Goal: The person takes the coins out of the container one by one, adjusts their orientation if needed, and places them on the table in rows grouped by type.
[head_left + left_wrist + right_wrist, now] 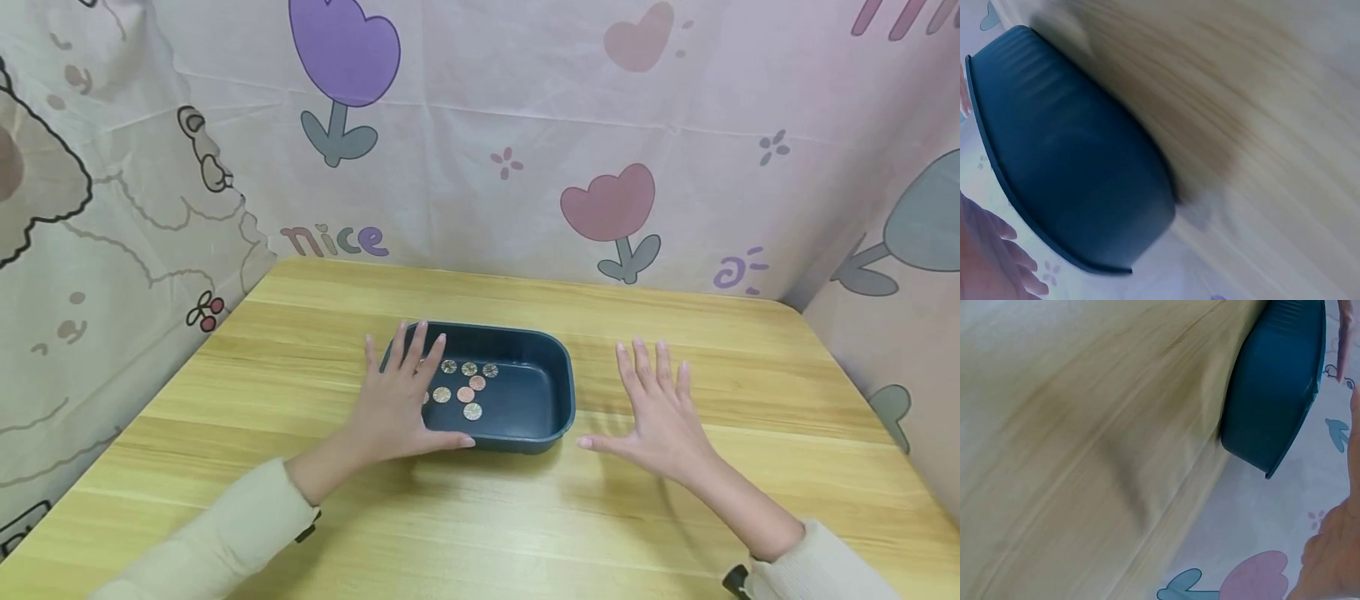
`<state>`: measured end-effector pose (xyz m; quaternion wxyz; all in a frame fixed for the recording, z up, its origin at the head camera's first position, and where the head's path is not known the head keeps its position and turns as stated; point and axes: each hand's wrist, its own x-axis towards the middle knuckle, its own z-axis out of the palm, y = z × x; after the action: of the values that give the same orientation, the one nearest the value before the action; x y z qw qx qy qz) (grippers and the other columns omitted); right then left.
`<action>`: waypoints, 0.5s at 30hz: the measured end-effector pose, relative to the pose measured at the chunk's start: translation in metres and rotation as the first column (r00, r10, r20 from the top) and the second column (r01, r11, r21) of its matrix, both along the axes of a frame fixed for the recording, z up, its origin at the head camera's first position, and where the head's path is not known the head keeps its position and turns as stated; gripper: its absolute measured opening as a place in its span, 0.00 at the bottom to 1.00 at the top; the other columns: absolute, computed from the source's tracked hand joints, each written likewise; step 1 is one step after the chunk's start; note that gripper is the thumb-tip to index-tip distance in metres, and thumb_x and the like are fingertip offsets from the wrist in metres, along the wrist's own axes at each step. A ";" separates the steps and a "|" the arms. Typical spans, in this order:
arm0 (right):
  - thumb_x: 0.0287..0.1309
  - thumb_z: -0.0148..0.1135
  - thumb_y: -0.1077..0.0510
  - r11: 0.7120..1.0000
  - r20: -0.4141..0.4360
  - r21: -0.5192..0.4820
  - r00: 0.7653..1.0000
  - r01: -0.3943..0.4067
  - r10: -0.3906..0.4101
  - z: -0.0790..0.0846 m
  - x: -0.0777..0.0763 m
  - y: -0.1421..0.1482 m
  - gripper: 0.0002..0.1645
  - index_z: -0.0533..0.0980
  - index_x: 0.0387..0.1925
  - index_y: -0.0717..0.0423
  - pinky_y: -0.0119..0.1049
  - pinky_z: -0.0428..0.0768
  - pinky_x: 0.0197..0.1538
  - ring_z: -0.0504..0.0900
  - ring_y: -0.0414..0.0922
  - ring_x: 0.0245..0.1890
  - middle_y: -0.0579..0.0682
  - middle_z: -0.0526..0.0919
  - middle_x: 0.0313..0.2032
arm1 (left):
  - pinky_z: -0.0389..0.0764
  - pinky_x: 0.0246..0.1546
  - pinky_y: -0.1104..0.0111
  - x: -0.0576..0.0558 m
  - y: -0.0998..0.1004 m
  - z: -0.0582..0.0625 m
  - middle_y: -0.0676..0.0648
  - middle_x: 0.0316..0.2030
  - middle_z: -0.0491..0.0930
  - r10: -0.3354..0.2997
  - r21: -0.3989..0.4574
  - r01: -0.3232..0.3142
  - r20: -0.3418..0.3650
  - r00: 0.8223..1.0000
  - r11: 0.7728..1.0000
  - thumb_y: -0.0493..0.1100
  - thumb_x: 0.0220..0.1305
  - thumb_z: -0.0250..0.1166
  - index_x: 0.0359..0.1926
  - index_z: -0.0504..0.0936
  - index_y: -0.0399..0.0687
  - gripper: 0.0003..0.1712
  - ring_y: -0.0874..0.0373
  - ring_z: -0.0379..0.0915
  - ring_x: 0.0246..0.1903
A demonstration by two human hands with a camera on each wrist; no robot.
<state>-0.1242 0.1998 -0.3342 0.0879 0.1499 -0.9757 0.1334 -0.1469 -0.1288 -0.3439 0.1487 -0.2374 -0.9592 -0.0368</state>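
Note:
A dark blue rectangular tray [525,408] lies on the table, with several small gold-coloured coins [442,395] and copper-coloured ones [466,394] flat on its floor. My left hand [393,408] is spread over the tray's left end, its palm and fingers covering part of that side and some coins. To the right of the tray, my right hand [663,425] is held with fingers straight and thumb pointing toward the rim. Neither hand holds anything. The left wrist view shows the tray's outer wall [1072,144]; the right wrist view shows its wall too [1272,381].
A light wood-grain table [480,525] carries the tray. Behind it and at both sides hangs a pale cloth [480,200] printed with tulips and other drawings. Light sleeves [225,525] cover both forearms, with a dark strap at each wrist.

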 end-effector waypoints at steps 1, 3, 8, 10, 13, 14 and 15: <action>0.37 0.64 0.26 1.000 -0.004 -0.023 1.000 -0.004 0.004 0.001 -0.001 -0.001 0.73 0.38 0.72 0.58 0.62 0.30 0.69 0.28 0.60 0.72 0.63 0.39 0.72 | 0.37 0.62 0.31 -0.001 -0.003 0.000 0.37 0.73 0.37 -0.003 0.001 0.003 0.003 1.000 1.000 0.87 0.34 0.50 0.72 0.44 0.44 0.74 0.36 0.31 0.71; 0.39 0.66 0.30 0.994 -0.010 -0.104 1.000 -0.014 0.013 0.002 -0.002 -0.004 0.71 0.41 0.72 0.61 0.62 0.35 0.70 0.32 0.60 0.72 0.63 0.43 0.72 | 0.39 0.64 0.33 -0.001 -0.010 0.002 0.36 0.72 0.38 -0.007 -0.004 0.007 0.011 1.000 1.000 0.88 0.34 0.48 0.72 0.44 0.40 0.75 0.37 0.33 0.71; 0.38 0.75 0.46 0.928 -0.109 -0.366 0.994 -0.068 0.030 0.002 -0.009 -0.017 0.61 0.54 0.68 0.64 0.58 0.56 0.68 0.52 0.59 0.70 0.64 0.57 0.68 | 0.45 0.68 0.41 -0.004 -0.029 0.005 0.34 0.72 0.41 -0.010 0.012 0.009 0.071 0.997 1.000 0.83 0.34 0.58 0.70 0.44 0.32 0.77 0.39 0.37 0.71; 0.35 0.77 0.51 0.895 -0.181 -0.431 0.983 -0.114 0.038 0.001 -0.013 -0.024 0.56 0.60 0.66 0.65 0.57 0.64 0.64 0.62 0.60 0.66 0.64 0.64 0.65 | 0.46 0.69 0.43 -0.004 -0.036 0.005 0.33 0.71 0.42 -0.012 0.037 0.008 0.114 0.993 0.999 0.80 0.34 0.62 0.70 0.44 0.30 0.76 0.39 0.38 0.71; 0.34 0.77 0.57 0.853 -0.241 -0.488 0.968 -0.184 0.071 0.001 -0.019 -0.036 0.49 0.66 0.61 0.66 0.52 0.71 0.61 0.71 0.59 0.61 0.63 0.72 0.59 | 0.49 0.69 0.46 -0.006 -0.045 0.002 0.32 0.71 0.44 -0.011 0.071 -0.002 0.177 0.984 0.998 0.78 0.34 0.64 0.69 0.47 0.28 0.76 0.39 0.41 0.71; 0.34 0.77 0.57 0.840 -0.237 -0.504 0.968 -0.199 0.087 0.001 -0.021 -0.040 0.47 0.68 0.60 0.65 0.52 0.72 0.60 0.72 0.58 0.59 0.62 0.74 0.58 | 0.50 0.69 0.47 -0.006 -0.048 0.002 0.32 0.71 0.45 -0.008 0.083 -0.008 0.194 0.981 0.997 0.78 0.34 0.65 0.69 0.48 0.28 0.75 0.39 0.42 0.70; 0.35 0.77 0.58 0.829 -0.220 -0.520 0.970 -0.206 0.103 0.002 -0.022 -0.045 0.46 0.69 0.60 0.64 0.51 0.73 0.59 0.74 0.58 0.58 0.61 0.75 0.57 | 0.52 0.69 0.48 -0.006 -0.050 0.001 0.32 0.71 0.46 -0.003 0.092 -0.017 0.210 0.978 0.996 0.78 0.33 0.65 0.69 0.49 0.28 0.75 0.38 0.43 0.70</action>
<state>-0.1462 0.1552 -0.3327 0.2046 0.2093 -0.8710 0.3945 -0.1533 -0.1786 -0.3430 0.0577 -0.2216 -0.9676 -0.1060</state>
